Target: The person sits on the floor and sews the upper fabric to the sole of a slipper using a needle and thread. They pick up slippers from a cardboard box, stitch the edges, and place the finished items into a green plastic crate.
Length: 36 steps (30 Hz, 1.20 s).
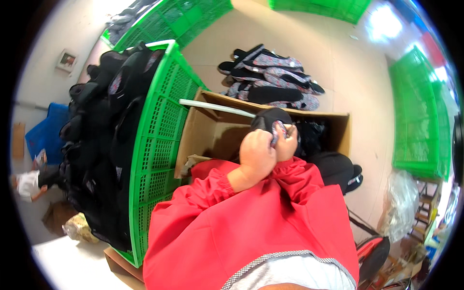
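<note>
In front of my red smock, over an open cardboard box (211, 128), my two hands meet at a black cloth shoe (269, 117) with a flowered lining. My left hand (257, 153) is closed, its fingers curled at the shoe's opening. Close beside it, my right hand (288, 144) pinches the flowered edge. The far end of the shoe points away from me, and my fingers hide its near part. Dark items (313, 134) lie in the right part of the box. A white bar (217, 107) runs across the box beyond my left hand.
A green plastic crate (159, 140) heaped with black shoes (108, 130) stands at left. Flowered and black shoes (270, 79) lie piled beyond the box. More green crates (418, 116) stand at right, near a clear plastic bag (401, 205). Another person (30, 186) is at far left.
</note>
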### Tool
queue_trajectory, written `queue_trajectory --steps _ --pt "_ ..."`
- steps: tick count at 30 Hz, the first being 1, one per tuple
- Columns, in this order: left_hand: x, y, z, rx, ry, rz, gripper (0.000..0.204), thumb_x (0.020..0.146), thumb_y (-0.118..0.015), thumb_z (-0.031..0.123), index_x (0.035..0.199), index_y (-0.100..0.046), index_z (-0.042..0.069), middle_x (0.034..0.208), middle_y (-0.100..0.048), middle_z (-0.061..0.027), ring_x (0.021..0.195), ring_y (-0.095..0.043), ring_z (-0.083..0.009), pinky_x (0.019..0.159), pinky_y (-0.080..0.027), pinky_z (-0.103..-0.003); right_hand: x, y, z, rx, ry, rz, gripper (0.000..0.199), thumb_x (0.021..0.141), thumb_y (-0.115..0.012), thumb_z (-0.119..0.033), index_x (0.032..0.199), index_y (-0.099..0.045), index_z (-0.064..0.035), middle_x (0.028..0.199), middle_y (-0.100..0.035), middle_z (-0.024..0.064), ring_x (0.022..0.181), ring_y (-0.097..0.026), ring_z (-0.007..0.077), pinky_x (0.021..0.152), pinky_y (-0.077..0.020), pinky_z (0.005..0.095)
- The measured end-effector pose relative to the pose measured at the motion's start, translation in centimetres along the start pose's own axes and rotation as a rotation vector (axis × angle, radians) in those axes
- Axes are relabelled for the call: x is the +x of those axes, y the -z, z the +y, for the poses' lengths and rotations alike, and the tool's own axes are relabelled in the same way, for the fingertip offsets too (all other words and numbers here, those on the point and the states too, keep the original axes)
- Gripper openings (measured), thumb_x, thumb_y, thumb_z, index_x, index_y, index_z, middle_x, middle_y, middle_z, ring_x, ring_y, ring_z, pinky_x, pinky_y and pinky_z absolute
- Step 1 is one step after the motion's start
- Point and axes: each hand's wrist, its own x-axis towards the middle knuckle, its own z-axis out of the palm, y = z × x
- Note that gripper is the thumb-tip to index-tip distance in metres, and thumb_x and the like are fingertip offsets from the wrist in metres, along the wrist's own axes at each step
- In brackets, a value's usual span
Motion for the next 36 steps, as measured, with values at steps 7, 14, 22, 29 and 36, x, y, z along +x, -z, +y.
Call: queue_trajectory --steps 7,14,22,29,36 --pt "0.4 0.6 0.7 0.026 0.054 -0.027 0.019 0.068 -0.061 0.004 0.084 -0.051 0.004 0.086 -0.052 -0.0167 0.086 -0.052 -0.0376 0.077 -0.045 -0.046 0.7 1.9 0.8 0.196 -0.031 -0.142 0.021 0.100 -0.053 -0.021 0.087 -0.052 -0.0041 0.080 -0.053 0.0009 0.073 -0.048 0.0118 0.070 -0.0421 0.0280" --pt "0.9 3.7 -1.5 0.087 0.034 0.002 0.017 0.069 -0.057 0.001 0.084 -0.051 0.003 0.081 -0.053 -0.0155 0.081 -0.055 -0.0357 0.075 -0.047 -0.043 1.0 6.5 -8.9 0.252 -0.677 -0.650 0.023 0.099 -0.052 -0.016 0.116 -0.058 -0.0038 0.081 -0.064 0.0048 0.054 -0.057 0.0115 0.036 -0.0280 0.0190" --pt "1.1 5.5 -3.1 -0.099 -0.082 -0.094 0.024 0.070 -0.059 0.001 0.091 -0.066 0.009 0.079 -0.064 -0.0111 0.079 -0.062 -0.0317 0.073 -0.050 -0.042 1.7 7.3 -1.1 -0.084 -0.052 -0.662 0.035 0.078 -0.073 -0.005 0.110 -0.060 -0.0058 0.094 -0.059 -0.0005 0.084 -0.055 0.0088 0.078 -0.0452 0.0225" --pt "0.7 7.9 -2.4 -0.212 -0.061 -0.378 0.026 0.075 -0.072 0.020 0.099 -0.072 0.010 0.084 -0.065 -0.0134 0.083 -0.063 -0.0331 0.077 -0.051 -0.042 -1.0 4.7 0.7 -0.070 -0.033 -0.503 0.015 0.082 -0.068 -0.007 0.089 -0.054 -0.0047 0.078 -0.051 -0.0033 0.071 -0.043 0.0063 0.065 -0.0391 0.0221" --pt "-3.5 6.8 -2.1 0.039 -0.230 -0.214 0.029 0.073 -0.075 0.031 0.099 -0.075 0.017 0.109 -0.058 -0.0143 0.106 -0.054 -0.0323 0.091 -0.046 -0.040 -0.6 4.9 2.7 0.044 -0.075 -0.566 0.011 0.088 -0.062 -0.001 0.084 -0.053 -0.0067 0.080 -0.055 -0.0032 0.072 -0.049 0.0062 0.065 -0.0429 0.0217"
